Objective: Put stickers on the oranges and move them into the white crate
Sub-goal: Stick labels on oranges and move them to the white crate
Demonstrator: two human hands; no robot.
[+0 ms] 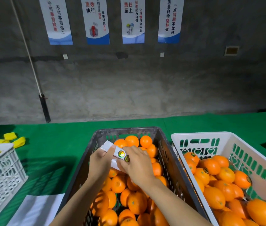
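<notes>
Your forearms are cut off below — left hand (100, 162) grips the sticker strip (112, 152), right hand (135, 162) fingertips pinch a sticker (127, 158) there.

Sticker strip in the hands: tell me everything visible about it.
The sticker strip is a white, glossy-looking backing paper, bent into loose folds. Two round gold-and-black stickers sit side by side on it. It is held above the dark crate of oranges. The left hand holds its left part; the right hand has fingertips at the nearer sticker, apparently peeling.
</notes>
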